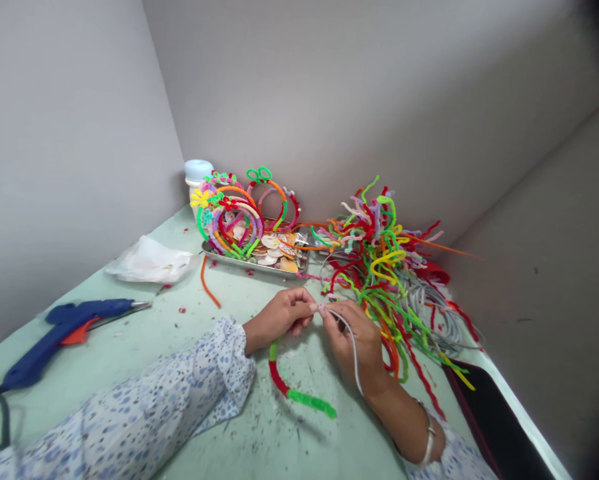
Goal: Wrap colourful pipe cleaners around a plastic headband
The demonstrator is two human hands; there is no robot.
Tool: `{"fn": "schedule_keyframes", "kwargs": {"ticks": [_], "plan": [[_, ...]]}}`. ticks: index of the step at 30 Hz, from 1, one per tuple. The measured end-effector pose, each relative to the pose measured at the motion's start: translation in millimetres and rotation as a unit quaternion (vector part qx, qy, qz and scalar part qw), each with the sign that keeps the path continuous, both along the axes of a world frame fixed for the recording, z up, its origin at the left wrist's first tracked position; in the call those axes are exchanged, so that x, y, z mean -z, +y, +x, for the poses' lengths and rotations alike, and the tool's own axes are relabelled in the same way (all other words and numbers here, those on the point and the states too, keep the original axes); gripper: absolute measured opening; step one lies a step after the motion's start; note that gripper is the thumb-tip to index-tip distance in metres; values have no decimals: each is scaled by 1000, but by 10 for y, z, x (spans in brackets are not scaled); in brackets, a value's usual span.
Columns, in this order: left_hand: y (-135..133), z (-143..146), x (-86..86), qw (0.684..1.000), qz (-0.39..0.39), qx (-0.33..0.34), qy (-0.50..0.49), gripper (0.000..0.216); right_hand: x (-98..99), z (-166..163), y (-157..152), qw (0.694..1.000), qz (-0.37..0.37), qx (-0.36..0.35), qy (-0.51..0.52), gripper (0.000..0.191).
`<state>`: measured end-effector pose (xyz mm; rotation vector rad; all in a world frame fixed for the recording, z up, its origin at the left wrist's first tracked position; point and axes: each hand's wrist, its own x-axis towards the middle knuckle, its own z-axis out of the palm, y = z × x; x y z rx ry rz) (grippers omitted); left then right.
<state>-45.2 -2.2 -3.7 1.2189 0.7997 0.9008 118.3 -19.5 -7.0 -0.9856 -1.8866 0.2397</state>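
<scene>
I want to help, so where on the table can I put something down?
Between the glue gun, bag and left sleeve: just specks there. Also at the front, between that sleeve and the right arm, below the green-red strip. It's crowded by the back tray and the stems on the right.

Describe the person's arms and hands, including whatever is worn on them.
The left hand and right hand are ungloved. The left sleeve is whitish with blue and dark spots, gathered into a frilled cuff. The right sleeve matches, below a pale, shiny bangle.
</scene>
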Motion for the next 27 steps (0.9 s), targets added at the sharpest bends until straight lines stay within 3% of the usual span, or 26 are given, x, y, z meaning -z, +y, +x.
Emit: {"fn": "schedule_keyframes", "kwargs": {"ticks": [27], "plan": [[5, 6, -2, 1000, -17, 2, -16, 23, 2, 7, -8, 1000, 12, 6, -10, 10]]}}
